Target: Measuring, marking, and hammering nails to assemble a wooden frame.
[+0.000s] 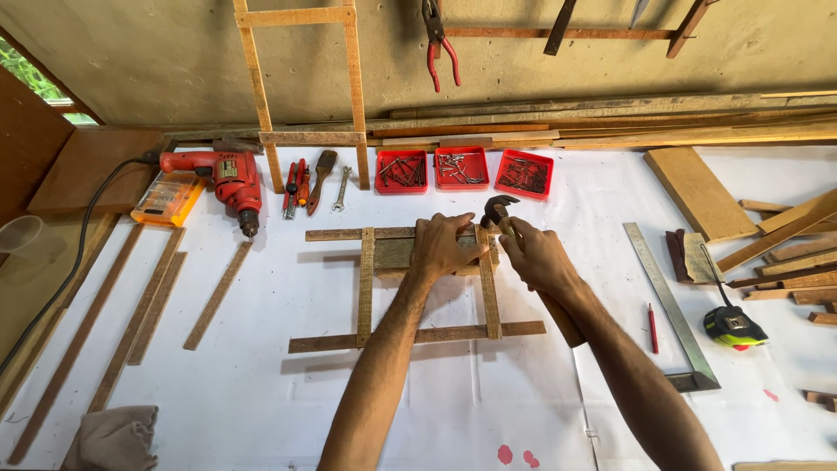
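Observation:
A small wooden frame (364, 288) of crossed slats lies flat on the white-covered bench. My left hand (443, 247) presses down on the frame's upper right part, over a wider board between the slats. My right hand (536, 255) grips a claw hammer (499, 209) by its wooden handle, close to the head. The dark head sits just above the frame's top right corner, next to my left fingertips. The handle runs back under my right forearm.
Three red trays (462, 167) of nails and screws stand behind the frame. A red electric drill (228, 179), pliers, a brush and a wrench lie at back left. A steel square (671, 305), red pencil (652, 328) and tape measure (734, 325) lie right. Loose slats lie left, offcuts far right.

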